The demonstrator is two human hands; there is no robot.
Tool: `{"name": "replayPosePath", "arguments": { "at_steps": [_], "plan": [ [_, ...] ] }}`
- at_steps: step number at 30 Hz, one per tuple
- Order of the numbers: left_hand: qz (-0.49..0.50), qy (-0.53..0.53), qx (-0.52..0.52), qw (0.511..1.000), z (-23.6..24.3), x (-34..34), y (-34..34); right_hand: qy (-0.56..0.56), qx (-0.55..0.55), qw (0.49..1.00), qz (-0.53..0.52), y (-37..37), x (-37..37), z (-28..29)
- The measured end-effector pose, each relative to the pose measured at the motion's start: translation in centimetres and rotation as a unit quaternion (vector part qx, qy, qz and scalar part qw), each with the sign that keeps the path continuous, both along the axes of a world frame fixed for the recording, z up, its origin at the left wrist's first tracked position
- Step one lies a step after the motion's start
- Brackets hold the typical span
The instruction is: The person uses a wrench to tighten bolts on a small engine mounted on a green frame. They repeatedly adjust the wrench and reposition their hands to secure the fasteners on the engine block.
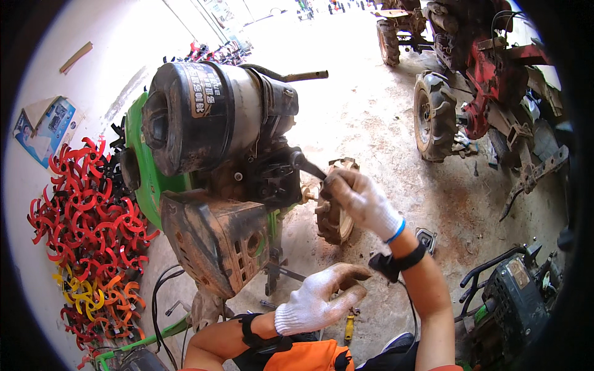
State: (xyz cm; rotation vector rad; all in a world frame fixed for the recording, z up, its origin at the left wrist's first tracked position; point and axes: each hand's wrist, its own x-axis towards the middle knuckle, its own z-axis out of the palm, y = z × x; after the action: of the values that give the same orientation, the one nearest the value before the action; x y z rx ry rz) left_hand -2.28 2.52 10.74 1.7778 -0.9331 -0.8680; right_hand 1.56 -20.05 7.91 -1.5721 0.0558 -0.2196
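A small machine with a black cylindrical housing [192, 117], green body panel [145, 198] and dirty perforated metal guard [210, 241] stands before me. My right hand [356, 198], in a dirty white glove with blue cuff, is closed round a dark bar [309, 166] that meets the black engine block [272, 179]. A treaded tyre [334, 222] sits just beyond that hand. My left hand [322, 297], also gloved, hangs lower with loosely bent fingers and thumb apart, holding nothing visible. Below it lies a yellow-handled screwdriver [349, 328].
A red tractor [486, 99] with muddy tyres stands at upper right. A black machine [510, 297] is at lower right. Piles of red, yellow and orange curved blades [86, 204] line the left wall. A green tube [136, 343] and black cables [159, 297] are at lower left.
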Motion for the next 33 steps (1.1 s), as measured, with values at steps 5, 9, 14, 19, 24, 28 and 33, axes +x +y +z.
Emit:
{"name": "replayPosePath", "arguments": {
  "at_steps": [5,9,14,19,24,28,33],
  "plan": [
    [-0.004,0.028,-0.036,0.999,0.2,-0.2,0.4,-0.051,0.072,0.996,0.022,3.5,0.4,-3.3],
    [0.057,0.04,-0.069,0.995,-0.4,0.0,0.9,-0.024,0.166,0.985,0.045,2.9,0.0,-4.3],
    [0.233,0.076,-0.199,0.949,-1.7,1.6,0.2,-0.076,0.175,0.98,0.056,3.4,-2.5,-4.5],
    [0.216,-0.059,-0.206,0.953,-2.8,3.6,-0.3,-0.087,-0.117,0.985,0.095,3.8,-4.3,-3.6],
    [0.267,0.054,-0.196,0.942,-4.3,3.9,-0.2,-0.067,-0.26,0.959,0.092,1.9,-4.7,-0.6],
    [0.3,0.061,-0.193,0.932,-4.7,4.5,-0.3,-0.078,-0.269,0.959,-0.037,0.0,-3.6,2.7],
    [0.307,0.145,-0.147,0.929,-3.5,3.8,-0.5,-0.269,-0.346,0.881,-0.177,2.9,0.6,5.0]
  ]
}}
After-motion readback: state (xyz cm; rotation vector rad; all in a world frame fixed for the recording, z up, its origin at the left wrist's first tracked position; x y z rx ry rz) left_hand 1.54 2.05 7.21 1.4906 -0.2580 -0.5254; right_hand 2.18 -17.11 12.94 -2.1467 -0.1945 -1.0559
